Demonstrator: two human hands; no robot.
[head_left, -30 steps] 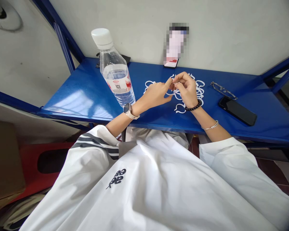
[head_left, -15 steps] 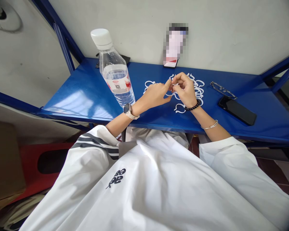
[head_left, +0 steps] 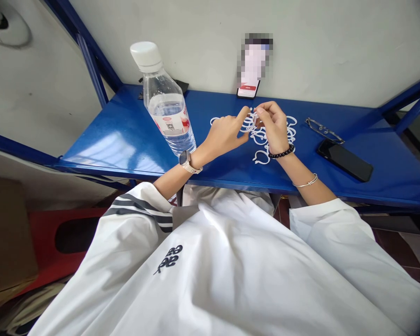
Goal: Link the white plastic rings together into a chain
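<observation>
Just above and right of the frame's centre, a white ring (head_left: 255, 118) is pinched in the right hand (head_left: 275, 128). The left hand (head_left: 225, 136) is beside it, thumb and forefinger apart; I cannot tell whether it touches the ring. Other white rings (head_left: 258, 136) lie around them on the blue worktop (head_left: 227, 171), between a bottle (head_left: 168, 114) at left and a black phone (head_left: 346, 161) at right.
</observation>
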